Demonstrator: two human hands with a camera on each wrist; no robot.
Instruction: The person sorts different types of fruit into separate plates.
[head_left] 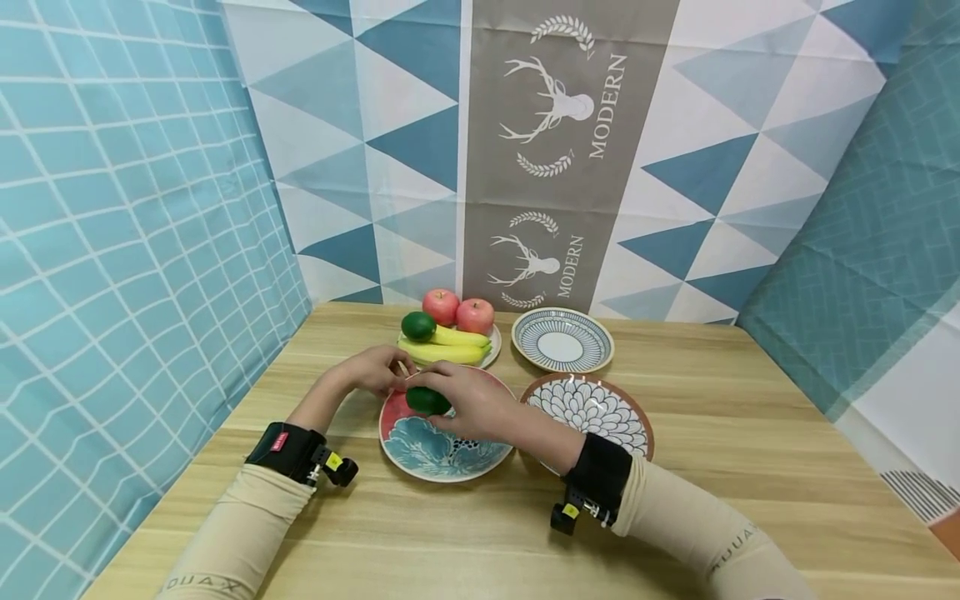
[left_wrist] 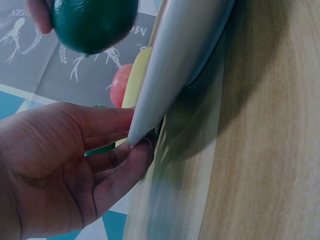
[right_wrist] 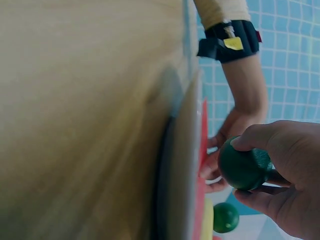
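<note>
Head view shows my right hand (head_left: 468, 404) gripping a lime (head_left: 427, 400) just above the plate (head_left: 438, 454); my left hand (head_left: 378, 369) pinches that plate's far rim. Firm, smooth and light, I judge, so my curled fingers (right_wrist: 260, 137) hold its sides.

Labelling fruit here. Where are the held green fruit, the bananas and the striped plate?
held green fruit (head_left: 427, 401), head view, its visible front.
bananas (head_left: 442, 352), head view, mid-length.
striped plate (head_left: 562, 317), head view, far rim.

Setting: staged tabletop booth, probably a recording set rather than a lived-in home. Evidence: wooden worktop (head_left: 750, 467) enclosed on three sides by hung printed cloths, namely blue grid fabric (head_left: 112, 250) and a triangle-patterned backdrop (head_left: 360, 125) with a deer-and-"MODERN" banner (head_left: 562, 125); decorative plates (head_left: 562, 342) and fruit laid out.
</note>
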